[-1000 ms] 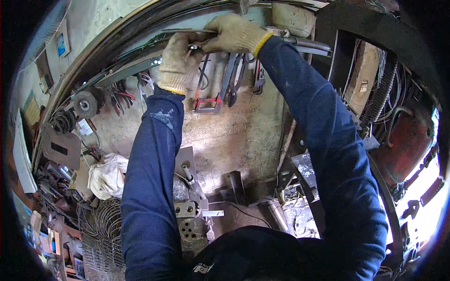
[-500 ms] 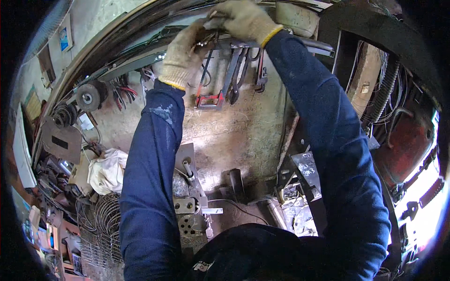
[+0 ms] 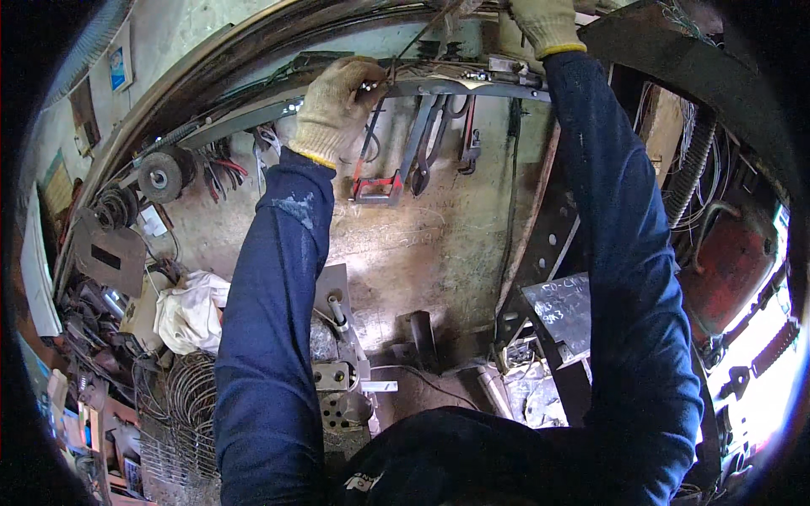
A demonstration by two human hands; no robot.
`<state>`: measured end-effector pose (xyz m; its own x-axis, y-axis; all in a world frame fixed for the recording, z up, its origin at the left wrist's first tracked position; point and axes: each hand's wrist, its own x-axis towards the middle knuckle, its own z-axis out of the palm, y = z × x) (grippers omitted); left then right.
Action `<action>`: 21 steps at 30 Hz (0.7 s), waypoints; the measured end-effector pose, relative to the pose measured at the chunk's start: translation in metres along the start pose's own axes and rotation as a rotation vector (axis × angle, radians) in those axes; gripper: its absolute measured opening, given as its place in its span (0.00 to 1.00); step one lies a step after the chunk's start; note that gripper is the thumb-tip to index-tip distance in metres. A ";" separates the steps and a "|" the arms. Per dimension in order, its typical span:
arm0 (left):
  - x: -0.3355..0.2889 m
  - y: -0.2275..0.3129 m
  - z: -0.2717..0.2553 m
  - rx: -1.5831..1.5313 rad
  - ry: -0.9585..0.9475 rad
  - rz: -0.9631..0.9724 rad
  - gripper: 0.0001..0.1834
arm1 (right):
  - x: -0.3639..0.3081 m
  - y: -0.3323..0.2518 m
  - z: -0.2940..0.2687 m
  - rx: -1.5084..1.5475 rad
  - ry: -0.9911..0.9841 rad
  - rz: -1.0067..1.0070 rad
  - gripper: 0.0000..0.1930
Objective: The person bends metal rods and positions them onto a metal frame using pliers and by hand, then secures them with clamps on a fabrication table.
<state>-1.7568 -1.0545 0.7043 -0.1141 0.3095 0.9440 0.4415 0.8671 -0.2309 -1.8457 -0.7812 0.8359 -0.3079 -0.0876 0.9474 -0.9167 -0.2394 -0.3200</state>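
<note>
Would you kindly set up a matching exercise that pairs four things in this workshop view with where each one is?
Things:
1. left hand
2. right hand
3. white rag
4. red clamp

Places:
A. heaped at the left by the wire coils
B. hanging on the wall under the metal rail
C. gloved, gripping the metal rail
D. gloved, raised at the top edge of the view

Pairs: 1-C, 2-D, 3-A, 4-B

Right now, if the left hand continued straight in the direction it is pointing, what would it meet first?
The left hand points up and to the right, at the metal rail on the wall. Its fingertips already seem to touch the rail or a small shiny part there, so the rail comes first. Depth is unclear.
</note>
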 end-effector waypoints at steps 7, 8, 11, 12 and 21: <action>-0.004 0.003 0.003 0.001 -0.011 -0.007 0.11 | 0.003 0.022 -0.015 0.084 0.080 -0.018 0.12; -0.003 0.004 0.003 -0.023 -0.012 -0.010 0.11 | 0.003 0.023 -0.015 0.125 0.089 -0.010 0.12; -0.007 0.007 0.000 -0.061 -0.009 -0.047 0.12 | -0.006 0.016 -0.011 -0.118 0.154 -0.111 0.11; -0.008 0.008 -0.001 -0.069 -0.006 -0.063 0.13 | -0.009 0.015 -0.008 -0.158 0.139 -0.122 0.11; -0.007 0.002 -0.005 -0.034 -0.025 -0.051 0.12 | -0.028 0.052 0.046 -0.346 -0.114 -0.200 0.21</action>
<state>-1.7509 -1.0562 0.6986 -0.1591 0.2757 0.9480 0.4647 0.8681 -0.1745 -1.8725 -0.8357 0.7925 -0.1025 -0.1839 0.9776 -0.9931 0.0753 -0.0899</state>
